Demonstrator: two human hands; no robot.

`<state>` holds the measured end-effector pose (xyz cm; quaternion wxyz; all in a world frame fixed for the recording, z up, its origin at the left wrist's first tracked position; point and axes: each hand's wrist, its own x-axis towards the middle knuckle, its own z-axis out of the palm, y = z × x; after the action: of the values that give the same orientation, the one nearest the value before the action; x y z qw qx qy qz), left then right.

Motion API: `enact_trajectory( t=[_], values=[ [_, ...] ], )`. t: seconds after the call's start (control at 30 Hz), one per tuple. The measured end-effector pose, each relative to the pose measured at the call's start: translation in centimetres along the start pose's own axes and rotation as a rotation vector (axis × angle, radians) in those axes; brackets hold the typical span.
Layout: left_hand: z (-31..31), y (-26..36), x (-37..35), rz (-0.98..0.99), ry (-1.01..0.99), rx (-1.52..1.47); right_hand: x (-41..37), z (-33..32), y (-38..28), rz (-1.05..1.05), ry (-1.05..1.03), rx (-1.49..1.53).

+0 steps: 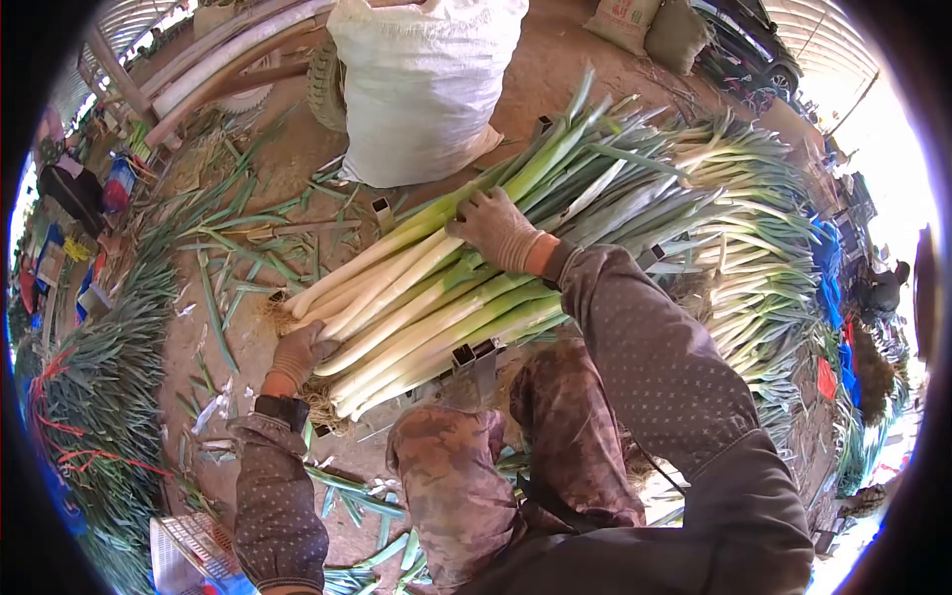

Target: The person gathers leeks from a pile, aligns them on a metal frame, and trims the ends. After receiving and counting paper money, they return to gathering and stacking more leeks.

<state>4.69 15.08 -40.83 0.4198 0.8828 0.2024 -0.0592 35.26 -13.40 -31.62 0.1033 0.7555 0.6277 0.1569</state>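
A thick bundle of long green onions lies slantwise on a low metal frame, white root ends at lower left and green leaves at upper right. My right hand, in a knitted glove, curls its fingers over the upper stalks about mid-length. At the root ends, my left hand, also gloved, closes on the stalks; its fingertips are partly hidden. Roots hang loose just past it.
A stuffed white sack stands ahead. More green onions are piled at right and in a tied heap at left. Leaf scraps litter the dirt floor. A plastic crate is at lower left, and a person is far right.
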Motion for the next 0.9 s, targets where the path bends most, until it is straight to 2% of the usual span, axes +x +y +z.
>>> enact_trajectory(
  t=[0.07,0.2,0.3,0.33,0.5,0.53,0.6,0.7,0.73,0.77,0.87,0.9],
  values=[
    [0.1,-0.2,0.2,-0.032,-0.018,0.131,-0.9,-0.4,-0.1,0.016,-0.110,0.114],
    [0.2,0.1,0.0,0.071,-0.061,0.110,-1.9,0.6,0.3,-0.035,-0.113,0.110],
    [-0.7,0.5,1.8,-0.012,-0.108,0.293,-0.7,-1.3,1.3,-0.003,0.027,0.132],
    [-0.3,0.6,2.3,0.020,-0.064,0.321,-0.5,-1.4,1.8,-0.024,0.121,0.123],
    [1.8,1.5,-0.6,0.097,0.151,0.518,-1.0,0.9,1.5,-0.019,0.009,0.093],
    [2.2,1.1,-0.9,0.181,0.177,0.567,-1.6,0.9,1.3,-0.019,-0.007,0.109],
    [3.0,1.4,-1.2,0.124,0.165,0.596,-2.5,0.1,0.5,-0.007,-0.071,0.101],
    [3.8,0.5,-1.1,0.053,0.105,0.688,-3.3,0.7,-0.5,-0.011,-0.039,0.008],
    [3.6,0.6,-0.9,0.017,0.069,0.751,-3.0,0.1,-1.0,0.018,-0.136,-0.007],
    [3.0,2.0,-0.7,-0.015,0.042,0.815,-2.8,0.4,-0.8,0.035,-0.107,0.009],
    [2.2,9.0,-0.9,0.019,0.241,0.818,-2.7,2.3,-0.8,0.069,-0.023,0.046],
    [4.0,8.2,-0.4,0.096,0.199,0.730,-2.7,2.3,-0.9,0.069,-0.047,0.057]
  ],
)
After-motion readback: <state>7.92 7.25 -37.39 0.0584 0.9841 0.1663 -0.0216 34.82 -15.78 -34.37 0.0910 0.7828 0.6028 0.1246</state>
